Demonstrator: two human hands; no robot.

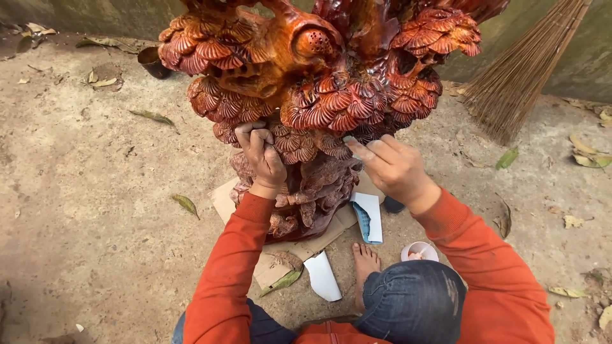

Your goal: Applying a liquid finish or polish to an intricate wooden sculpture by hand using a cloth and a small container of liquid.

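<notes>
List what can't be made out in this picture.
- Carving, head view: top cut off by the upper edge; its base is hidden behind the left hand and sleeve.
- Right hand: a small pale thing at its fingertips, too small to identify.
- Cup: partly hidden by the knee; contents unclear.
- Broom: handle cut off by the upper edge.
- Left hand: fist closed against the carving; whether it holds anything is hidden.

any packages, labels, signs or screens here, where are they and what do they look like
No labels, signs or screens show.
Flattened brown cardboard sheet: on the ground under the red-brown carved wooden sculpture.
Folded white and blue paper sheet: on the cardboard's right edge, below the right hand.
Curved white paper piece: beside the bare foot.
</notes>
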